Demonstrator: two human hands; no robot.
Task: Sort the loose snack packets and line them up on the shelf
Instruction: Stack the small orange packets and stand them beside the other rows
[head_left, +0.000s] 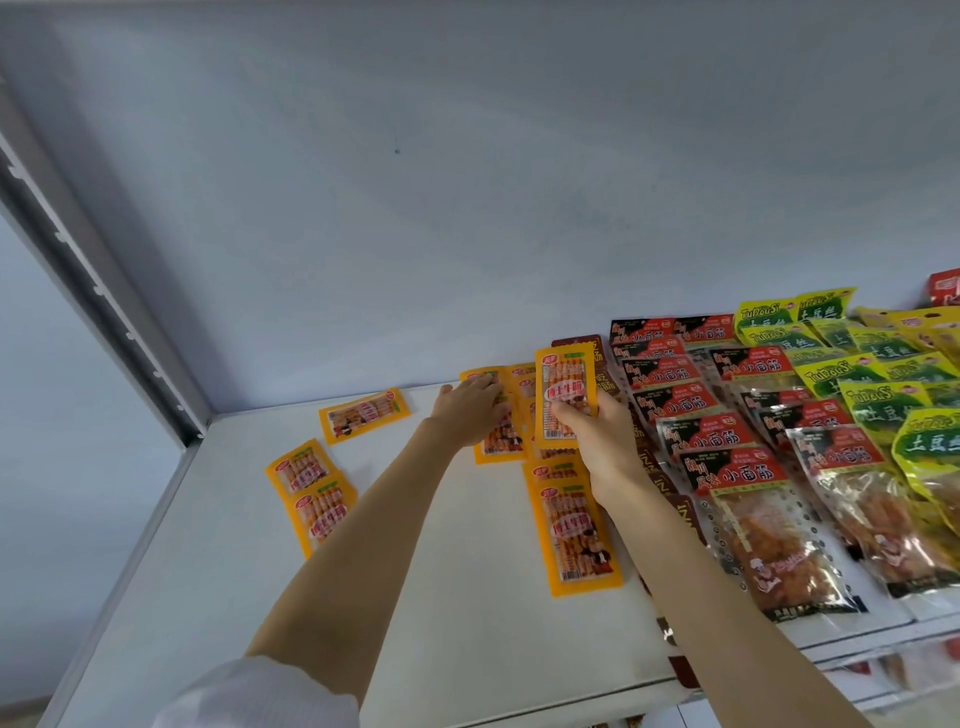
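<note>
The right hand (605, 441) pinches an orange snack packet (564, 397) upright, thumb across its face, fingers curled behind. The left hand (475, 410) lies with fingers straight, pressing a flat orange packet (498, 441) on the white shelf (415, 571). Just below the right fingers runs a started column of orange packets (574, 535); three loose packets (311, 483) lie well left of the left fingers. Probably best to lay the held packet face up, edges square with that column, overlapping evenly.
</note>
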